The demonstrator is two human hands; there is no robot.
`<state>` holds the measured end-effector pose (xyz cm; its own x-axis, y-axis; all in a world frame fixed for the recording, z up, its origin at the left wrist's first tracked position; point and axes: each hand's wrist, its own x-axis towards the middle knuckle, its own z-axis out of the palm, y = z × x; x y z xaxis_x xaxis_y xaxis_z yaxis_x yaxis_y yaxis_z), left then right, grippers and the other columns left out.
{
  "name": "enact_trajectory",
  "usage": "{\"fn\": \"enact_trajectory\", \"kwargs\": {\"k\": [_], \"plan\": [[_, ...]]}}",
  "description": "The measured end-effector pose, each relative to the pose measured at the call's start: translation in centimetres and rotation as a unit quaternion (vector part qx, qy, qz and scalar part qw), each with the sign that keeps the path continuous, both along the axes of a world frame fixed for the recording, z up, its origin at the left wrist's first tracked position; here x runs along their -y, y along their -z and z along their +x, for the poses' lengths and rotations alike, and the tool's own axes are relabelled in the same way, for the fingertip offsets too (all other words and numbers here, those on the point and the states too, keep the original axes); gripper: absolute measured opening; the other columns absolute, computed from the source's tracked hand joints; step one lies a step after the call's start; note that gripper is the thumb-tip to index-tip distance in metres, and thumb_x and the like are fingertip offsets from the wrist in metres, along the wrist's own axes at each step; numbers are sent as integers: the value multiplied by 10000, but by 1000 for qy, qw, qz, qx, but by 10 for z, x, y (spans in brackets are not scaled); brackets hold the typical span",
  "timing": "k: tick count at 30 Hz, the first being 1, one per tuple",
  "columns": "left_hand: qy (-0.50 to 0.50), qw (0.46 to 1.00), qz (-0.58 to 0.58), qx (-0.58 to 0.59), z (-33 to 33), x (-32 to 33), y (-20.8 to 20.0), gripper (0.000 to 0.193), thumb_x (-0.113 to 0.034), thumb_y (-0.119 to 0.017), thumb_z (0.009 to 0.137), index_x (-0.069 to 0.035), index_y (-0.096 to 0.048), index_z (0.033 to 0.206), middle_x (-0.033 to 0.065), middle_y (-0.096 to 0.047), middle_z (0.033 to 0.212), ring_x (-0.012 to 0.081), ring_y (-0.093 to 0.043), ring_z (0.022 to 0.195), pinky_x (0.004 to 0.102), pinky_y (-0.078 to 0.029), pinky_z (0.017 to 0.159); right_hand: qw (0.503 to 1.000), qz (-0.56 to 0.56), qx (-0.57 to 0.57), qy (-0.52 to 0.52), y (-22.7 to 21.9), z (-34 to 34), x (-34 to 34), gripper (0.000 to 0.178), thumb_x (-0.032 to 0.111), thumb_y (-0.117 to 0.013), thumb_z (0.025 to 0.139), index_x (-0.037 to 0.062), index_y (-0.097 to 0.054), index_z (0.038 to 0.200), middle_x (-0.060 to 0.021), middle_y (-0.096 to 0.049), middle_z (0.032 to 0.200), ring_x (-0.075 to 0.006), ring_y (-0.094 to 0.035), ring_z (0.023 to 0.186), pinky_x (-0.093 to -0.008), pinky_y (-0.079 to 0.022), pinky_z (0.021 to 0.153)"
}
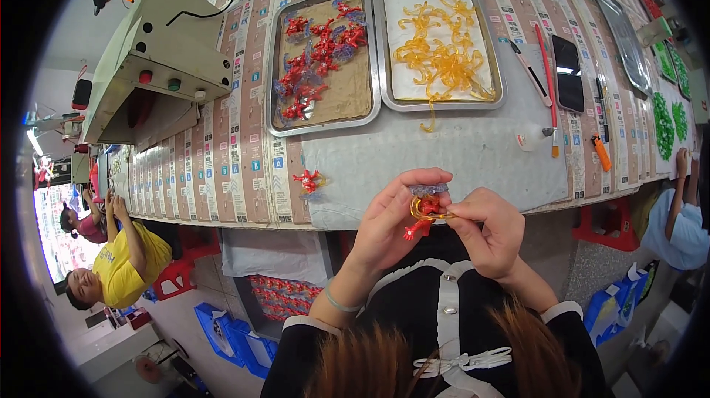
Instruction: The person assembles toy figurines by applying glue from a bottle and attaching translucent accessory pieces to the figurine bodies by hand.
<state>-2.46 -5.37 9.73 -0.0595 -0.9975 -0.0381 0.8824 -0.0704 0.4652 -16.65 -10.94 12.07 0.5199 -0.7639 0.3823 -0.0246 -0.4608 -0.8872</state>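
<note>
Close in front of my chest, my left hand (386, 222) is closed around a small red plastic figure (418, 230) with a translucent bluish-purple part (429, 189) at its top. A curved, clear yellow plastic piece (418, 211) lies against the figure. My right hand (489, 234) pinches the end of that yellow piece between thumb and forefinger. Whether the piece is fixed to the figure, I cannot tell. Another red figure with a bluish part (309, 180) lies on the table to the left of my hands.
One metal tray (353, 98) holds red figures; beside it, another tray (497, 95) holds yellow pieces. Rightward lie brushes (549, 72), a phone (568, 72), a small bottle (529, 137) and an orange-handled cutter (600, 152). A beige machine (166, 50) stands left. Co-workers sit at both sides.
</note>
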Motion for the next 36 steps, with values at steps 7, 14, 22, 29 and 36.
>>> {"fn": "enact_trajectory", "kwargs": {"k": [7, 14, 22, 29, 36], "plan": [[-18, 1000, -7, -6, -2, 0, 1, 340, -227, -406, 885, 27, -410, 1112, 149, -410, 1158, 185, -459, 971, 314, -370, 856, 1000, 1, 3, 19, 1, 0, -2, 136, -20, -635, 673, -1, -572, 792, -93, -576, 653, -202, -521, 517, -272, -404, 472], [-62, 997, -28, 21, -7, -2, 5, 376, -126, -610, 746, -15, -445, 1066, 125, -420, 1120, 171, -470, 939, 299, -388, 828, 995, -76, 10, 67, 9, 5, -9, 156, -25, -653, 654, 1, -564, 779, -79, -552, 629, -196, -505, 489, -264, -385, 443], [-98, 994, -48, 11, -13, 0, 9, 339, -146, -646, 732, -20, -480, 1000, 122, -456, 1068, 177, -495, 890, 296, -416, 789, 991, -99, 39, 87, 17, 9, -13, 171, -50, -650, 645, -8, -554, 780, -80, -528, 601, -185, -483, 460, -260, -368, 417], [-138, 989, -38, 29, -16, 2, 13, 340, -171, -662, 721, -11, -506, 978, 123, -472, 1053, 180, -508, 869, 299, -429, 773, 991, -70, 53, 97, 23, 11, -17, 168, -65, -644, 645, -11, -548, 773, -98, -524, 579, -189, -498, 467, -256, -384, 422], [-194, 972, -35, 129, -18, 7, 12, 365, -208, -666, 715, -8, -521, 983, 127, -481, 1053, 185, -514, 875, 297, -427, 780, 991, -45, 49, 112, 26, 14, -21, 152, -64, -640, 651, -10, -544, 755, -101, -530, 578, -183, -511, 467, -247, -391, 423]]}}
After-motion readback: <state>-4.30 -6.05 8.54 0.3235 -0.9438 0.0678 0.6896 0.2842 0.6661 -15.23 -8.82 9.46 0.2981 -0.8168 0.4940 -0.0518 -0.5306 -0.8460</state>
